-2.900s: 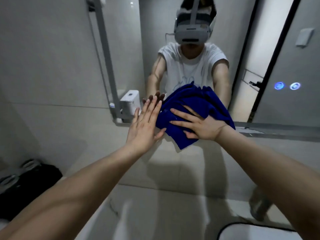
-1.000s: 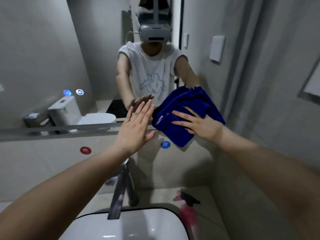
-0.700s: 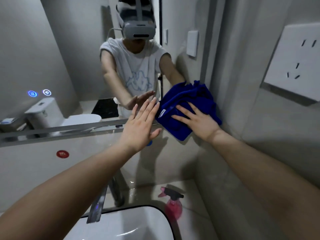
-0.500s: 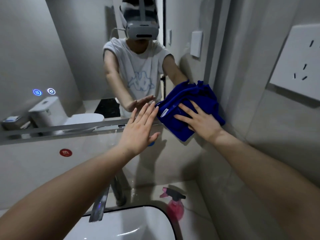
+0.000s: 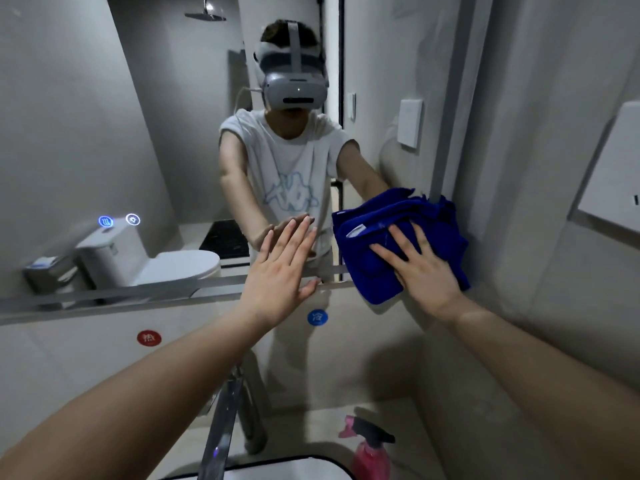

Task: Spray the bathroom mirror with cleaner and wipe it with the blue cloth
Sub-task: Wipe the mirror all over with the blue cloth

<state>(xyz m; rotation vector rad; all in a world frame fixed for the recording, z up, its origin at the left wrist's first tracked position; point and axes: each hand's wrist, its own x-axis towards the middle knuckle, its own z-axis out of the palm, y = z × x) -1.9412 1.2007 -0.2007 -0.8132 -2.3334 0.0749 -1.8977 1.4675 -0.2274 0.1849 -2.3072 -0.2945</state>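
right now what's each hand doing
left hand: open, flat at the mirror, holding nothing
right hand: open, fingers spread, pressing the blue cloth on the mirror

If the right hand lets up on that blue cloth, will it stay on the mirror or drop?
Probably drop. The blue cloth looks soft and bunched in loose folds, held to the mirror only by the flat right hand. Its lower corner already hangs limp, so it should flop rather than keep its shape, and glass gives little grip.
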